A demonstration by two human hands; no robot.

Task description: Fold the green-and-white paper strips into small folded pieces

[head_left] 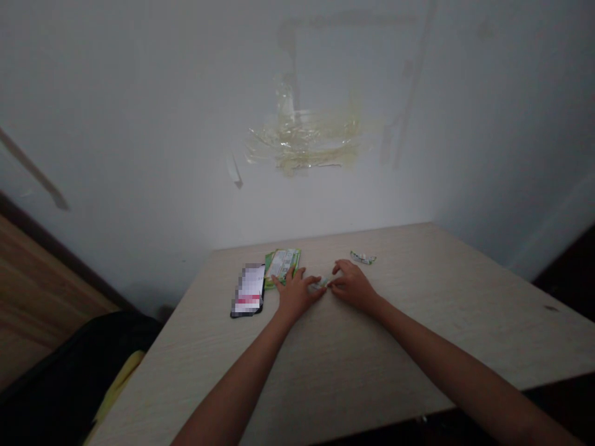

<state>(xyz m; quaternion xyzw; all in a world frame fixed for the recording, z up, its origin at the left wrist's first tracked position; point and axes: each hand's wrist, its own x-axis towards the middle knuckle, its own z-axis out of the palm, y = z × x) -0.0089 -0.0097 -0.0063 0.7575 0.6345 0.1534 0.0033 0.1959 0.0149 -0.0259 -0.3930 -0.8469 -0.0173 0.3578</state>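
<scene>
Right between the fingers is a small pale piece (320,282), so dim and half covered that I can't make out its shape; the phone (250,291) is blocked out by pixels over much of its screen, the print on the green packets (284,263) is too small to read, and both forearms run off the bottom edge. Underneath it all, a pale, wood-grained worktop (195,347), pushed up against a grey-white wall (139,124) with a patch of shiny tape (307,139) on it. Down at the left, dark fabric (83,353) and something yellow (118,384) beside the worktop! Now the hands: the left hand (297,294) lies low, fingers fanned, some over the packets' near edge, thumb and forefinger at the pale piece; the right hand (354,286) comes in opposite, fingers curled, tips at the piece's other end. Clamped on it or merely touching? For either hand, I can't tell. And beyond the right hand, a crumpled wrapper (363,257) lies alone.
</scene>
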